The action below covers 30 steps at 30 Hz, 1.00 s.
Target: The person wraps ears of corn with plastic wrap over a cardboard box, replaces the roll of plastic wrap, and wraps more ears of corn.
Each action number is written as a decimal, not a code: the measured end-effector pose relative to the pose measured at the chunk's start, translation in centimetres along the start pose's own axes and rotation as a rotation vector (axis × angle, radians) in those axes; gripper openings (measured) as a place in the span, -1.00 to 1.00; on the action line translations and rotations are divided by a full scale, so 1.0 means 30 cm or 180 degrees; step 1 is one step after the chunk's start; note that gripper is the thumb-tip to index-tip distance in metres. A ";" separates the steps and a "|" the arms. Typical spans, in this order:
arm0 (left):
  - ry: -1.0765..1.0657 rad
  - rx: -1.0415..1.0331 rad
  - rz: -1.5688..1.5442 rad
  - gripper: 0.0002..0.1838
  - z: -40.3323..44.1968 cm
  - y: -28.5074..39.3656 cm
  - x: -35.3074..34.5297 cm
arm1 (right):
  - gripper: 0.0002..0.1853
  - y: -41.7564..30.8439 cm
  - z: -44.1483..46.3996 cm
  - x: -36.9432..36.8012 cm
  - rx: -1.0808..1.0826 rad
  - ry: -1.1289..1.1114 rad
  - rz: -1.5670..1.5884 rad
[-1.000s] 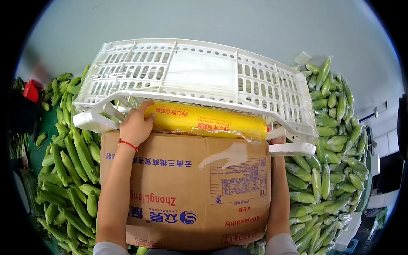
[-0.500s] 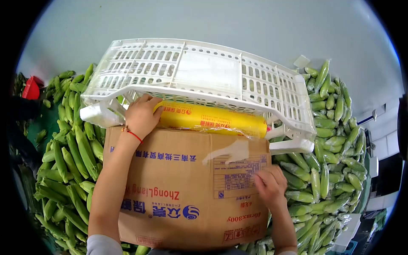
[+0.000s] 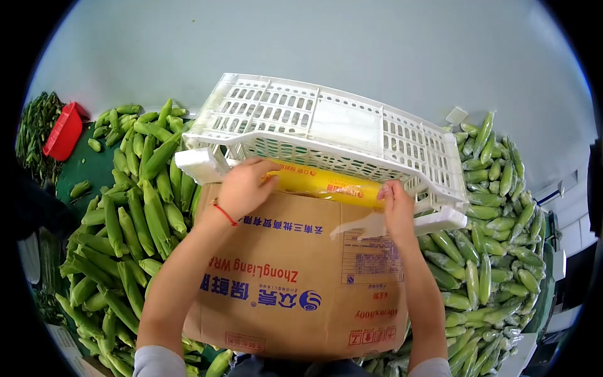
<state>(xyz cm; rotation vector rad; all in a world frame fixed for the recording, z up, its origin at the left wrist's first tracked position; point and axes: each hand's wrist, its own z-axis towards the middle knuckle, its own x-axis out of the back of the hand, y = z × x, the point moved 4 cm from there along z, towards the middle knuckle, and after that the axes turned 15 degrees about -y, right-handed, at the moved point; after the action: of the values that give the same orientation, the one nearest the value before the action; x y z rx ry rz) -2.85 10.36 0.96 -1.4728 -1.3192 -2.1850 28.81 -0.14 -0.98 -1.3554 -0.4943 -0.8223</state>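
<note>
A yellow-labelled roll of cling film (image 3: 326, 183) lies under the slatted side of an upturned white plastic crate (image 3: 345, 122), along the top edge of a cardboard box (image 3: 295, 251). My left hand (image 3: 244, 188), with a red string bracelet at the wrist, is curled at the roll's left end, thumb against it; its fingertips are partly hidden. At the right end, my right hand (image 3: 397, 204) pinches clear film by the roll, thumb and fingers together. Below that hand a glossy strip of film lies on the cardboard.
Unwrapped corn cobs in husks (image 3: 132, 220) are heaped on the left. Film-wrapped corn cobs (image 3: 483, 251) are piled on the right. A red plastic basket (image 3: 66, 132) stands at the far left beside leafy greens (image 3: 38, 132). Behind the crate is a pale wall (image 3: 314, 38).
My right hand has moved up from the box's printed label to the roll's right end and pinched there. My left hand stays at the left end. The view has shifted left.
</note>
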 end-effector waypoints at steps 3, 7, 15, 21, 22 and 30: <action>-0.0248 -0.0060 0.0143 -0.60 0.055 0.065 -0.095 | -0.80 -0.003 0.022 0.066 -0.0151 0.0505 0.0532; -0.0128 -0.0054 0.0755 -0.49 0.163 0.094 -0.211 | -0.75 -0.022 -0.013 0.136 -0.0171 0.0808 0.0903; 0.0074 -0.0553 0.0749 -0.84 0.149 -0.052 -0.098 | -0.82 -0.008 -0.192 0.127 -0.0105 0.0971 0.1673; 0.0415 -0.1236 0.0740 -0.87 -0.096 0.156 0.092 | -0.86 -0.084 -0.332 0.147 0.0099 0.1360 0.2764; 0.0509 -0.1155 0.0789 -0.86 -0.163 0.181 0.119 | -0.88 -0.124 -0.384 0.187 0.0090 0.1276 0.2534; 0.0341 -0.1500 0.0457 -0.82 -0.674 0.411 0.237 | -0.85 -0.349 -0.855 0.358 0.0922 0.0633 0.2240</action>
<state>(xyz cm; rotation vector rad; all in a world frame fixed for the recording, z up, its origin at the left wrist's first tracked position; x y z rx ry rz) -12.15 -9.97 11.52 -1.5092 -0.6651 -2.5455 24.02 -27.65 9.21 -1.0539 0.0368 -0.2810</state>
